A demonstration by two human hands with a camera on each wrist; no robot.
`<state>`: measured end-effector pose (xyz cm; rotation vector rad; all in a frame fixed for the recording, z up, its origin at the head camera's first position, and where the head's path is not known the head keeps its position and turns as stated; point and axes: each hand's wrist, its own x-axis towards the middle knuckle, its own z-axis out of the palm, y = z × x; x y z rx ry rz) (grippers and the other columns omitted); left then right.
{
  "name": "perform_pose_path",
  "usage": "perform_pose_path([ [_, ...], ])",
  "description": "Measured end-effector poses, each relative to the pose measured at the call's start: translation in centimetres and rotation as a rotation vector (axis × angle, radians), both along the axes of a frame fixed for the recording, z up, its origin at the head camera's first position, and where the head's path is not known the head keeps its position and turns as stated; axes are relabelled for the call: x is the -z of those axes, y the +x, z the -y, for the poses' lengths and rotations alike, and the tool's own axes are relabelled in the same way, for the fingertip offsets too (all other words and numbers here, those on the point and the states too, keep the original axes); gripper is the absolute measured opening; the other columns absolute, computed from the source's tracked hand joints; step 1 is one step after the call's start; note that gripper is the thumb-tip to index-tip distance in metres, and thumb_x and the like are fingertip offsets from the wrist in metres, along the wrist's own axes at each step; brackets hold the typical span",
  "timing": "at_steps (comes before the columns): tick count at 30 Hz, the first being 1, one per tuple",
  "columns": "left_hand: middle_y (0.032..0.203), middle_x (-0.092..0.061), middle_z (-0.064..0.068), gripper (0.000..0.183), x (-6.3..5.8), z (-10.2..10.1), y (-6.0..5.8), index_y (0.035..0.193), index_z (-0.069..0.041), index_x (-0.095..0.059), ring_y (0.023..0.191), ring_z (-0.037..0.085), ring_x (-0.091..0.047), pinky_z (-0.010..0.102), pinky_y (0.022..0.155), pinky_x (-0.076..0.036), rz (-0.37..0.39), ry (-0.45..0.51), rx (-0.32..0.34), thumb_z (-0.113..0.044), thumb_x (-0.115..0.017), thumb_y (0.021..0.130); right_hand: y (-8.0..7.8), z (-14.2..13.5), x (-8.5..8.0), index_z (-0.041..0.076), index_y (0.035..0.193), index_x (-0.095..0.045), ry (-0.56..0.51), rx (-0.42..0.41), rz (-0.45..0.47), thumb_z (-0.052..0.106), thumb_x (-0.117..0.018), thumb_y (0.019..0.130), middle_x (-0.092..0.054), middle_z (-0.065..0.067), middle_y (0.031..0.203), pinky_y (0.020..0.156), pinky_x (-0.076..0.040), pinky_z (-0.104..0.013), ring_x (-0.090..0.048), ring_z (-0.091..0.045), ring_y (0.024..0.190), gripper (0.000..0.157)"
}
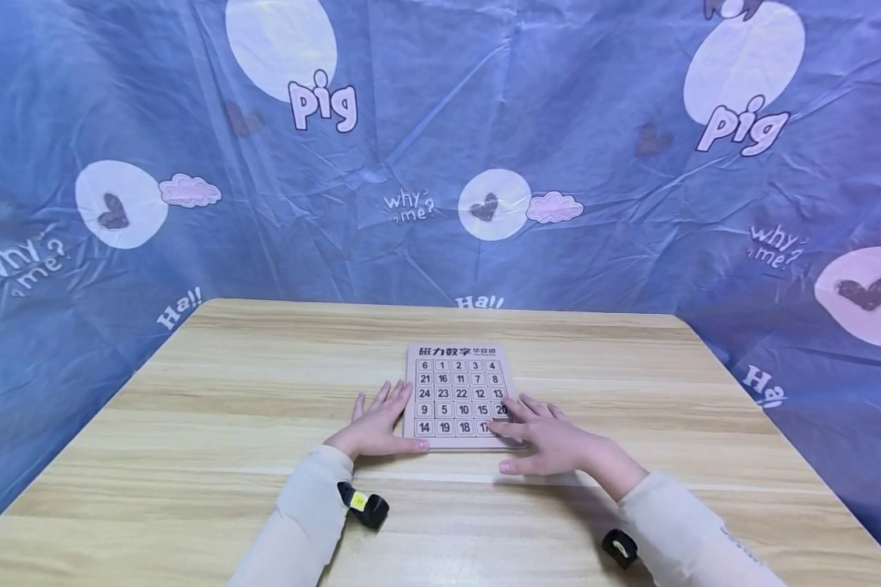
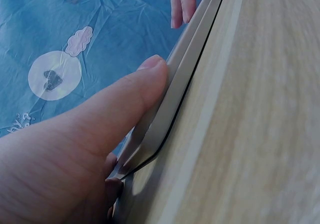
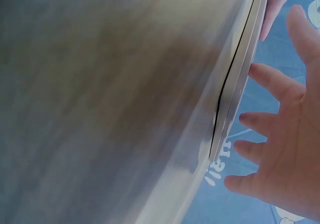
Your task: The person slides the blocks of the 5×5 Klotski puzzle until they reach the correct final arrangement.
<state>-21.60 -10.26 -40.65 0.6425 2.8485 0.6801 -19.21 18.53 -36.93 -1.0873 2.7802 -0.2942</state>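
Note:
A flat, pale number slide puzzle [image 1: 455,443] lies on the wooden table, its square numbered tiles [image 1: 444,410] set in rows beneath dark lettering. My left hand [image 1: 378,428] rests against its left side, fingers spread along the edge and thumb on the front left corner. In the left wrist view, that thumb [image 2: 152,68] lies along the puzzle's rim. Over the right side reaches my right hand [image 1: 554,444], fingers spread, with the index fingertip at the tile marked 17. This hand covers the bottom right corner. Its palm [image 3: 295,149] shows in the right wrist view.
The light wooden table [image 1: 264,359] extends around the puzzle on all sides. Behind it hangs a blue printed cloth [image 1: 411,269], which also runs along both sides. Black wrist devices [image 1: 367,507] are strapped on both pale sleeves [image 1: 301,514].

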Motion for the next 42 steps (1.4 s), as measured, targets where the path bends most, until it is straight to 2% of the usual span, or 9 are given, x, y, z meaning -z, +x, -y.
perform_pose_path([
  [8, 0.142, -0.006, 0.01, 0.102, 0.1, -0.1, -0.1, 0.139, -0.008, -0.012, 0.128, 0.028, 0.001, 0.053, 0.095, 0.01, 0.005, 0.001, 0.003, -0.064, -0.056, 0.066, -0.2, -0.4, 0.1, 0.016, 0.131, -0.04, -0.005, 0.054, 0.03, 0.059, -0.05, 0.075, -0.019, -0.023, 0.137, 0.088, -0.011, -0.066, -0.013, -0.046, 0.121, 0.071],
  [15, 0.142, -0.007, 0.01, 0.102, 0.0, 0.0, -0.1, 0.139, -0.008, -0.012, 0.128, 0.028, 0.001, 0.053, 0.095, 0.01, 0.001, 0.004, 0.001, -0.063, -0.057, 0.066, -0.6, -1.1, 0.0, 0.012, 0.131, -0.038, -0.001, 0.095, 0.013, 0.056, -0.052, 0.075, -0.021, -0.024, 0.136, 0.087, -0.012, -0.066, -0.014, -0.047, 0.12, 0.073],
  [21, 0.142, -0.007, 0.011, 0.102, 0.0, 0.0, -0.1, 0.139, -0.007, -0.012, 0.128, 0.029, 0.0, 0.053, 0.095, 0.01, -0.004, -0.005, 0.004, -0.064, -0.056, 0.066, -0.9, -1.5, 0.3, 0.011, 0.132, -0.037, 0.009, 0.119, 0.021, 0.061, -0.05, 0.073, -0.021, -0.024, 0.136, 0.088, -0.012, -0.066, -0.014, -0.046, 0.121, 0.078],
  [30, 0.142, -0.007, 0.01, 0.102, 0.1, 0.0, -0.2, 0.139, -0.007, -0.012, 0.128, 0.029, 0.0, 0.053, 0.095, 0.01, -0.003, -0.003, 0.002, -0.064, -0.056, 0.066, -0.9, -1.6, 0.4, 0.013, 0.131, -0.038, 0.018, 0.115, 0.006, 0.062, -0.048, 0.074, -0.022, -0.023, 0.136, 0.087, -0.012, -0.066, -0.015, -0.046, 0.12, 0.077],
  [42, 0.142, -0.006, 0.009, 0.102, 0.2, 0.1, -0.1, 0.139, -0.008, -0.012, 0.128, 0.028, 0.001, 0.052, 0.095, 0.011, 0.009, 0.007, -0.005, -0.064, -0.056, 0.065, 0.2, -1.7, -0.1, 0.012, 0.129, -0.042, 0.034, 0.086, 0.015, 0.059, -0.049, 0.075, -0.023, -0.024, 0.135, 0.087, -0.013, -0.066, -0.016, -0.047, 0.12, 0.071],
])
